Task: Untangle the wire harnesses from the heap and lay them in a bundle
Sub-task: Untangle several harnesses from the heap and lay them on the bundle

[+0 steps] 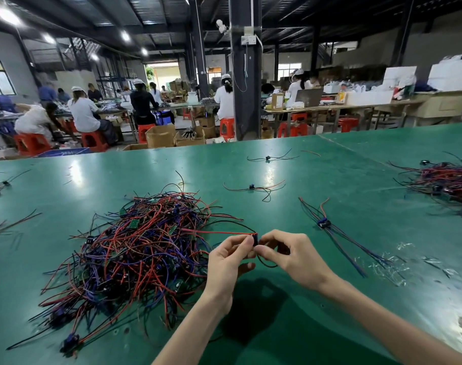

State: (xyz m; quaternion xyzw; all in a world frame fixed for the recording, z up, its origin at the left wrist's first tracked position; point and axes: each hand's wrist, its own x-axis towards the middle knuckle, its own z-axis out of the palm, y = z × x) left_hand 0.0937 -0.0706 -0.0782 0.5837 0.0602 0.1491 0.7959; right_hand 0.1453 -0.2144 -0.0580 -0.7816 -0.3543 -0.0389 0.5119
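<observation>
Both hands meet just above the glossy green counter (356, 180), right at the near edge of the big tangled heap of red, black and purple wire harnesses (135, 248). The left hand (226, 262) pinches a small black connector block (255, 239) between thumb and forefinger. The right hand (290, 256) pinches the same block from the other side, its remaining fingers curled. A thin red wire (219, 232) runs taut from the block leftward into the heap, with a black wire arching just above it, and a short black loop (266, 263) hangs under the right hand's fingers. So this harness is lifted off the counter yet tied to the heap by its leads. To the right of the hands, well apart from the heap, a straight bundle of blue and red wires with a blue connector (323, 223) lies stretched out, its ends fanned. Farther back a lone harness (252, 187) lies by itself, and another harness (268, 158) beyond it. A second mass of red and black wires (446, 183) sits at the far right edge. Clear plastic scraps (398, 264) litter the counter beside the right forearm. Across the room, workers in white caps (85, 111) sit on red stools.
</observation>
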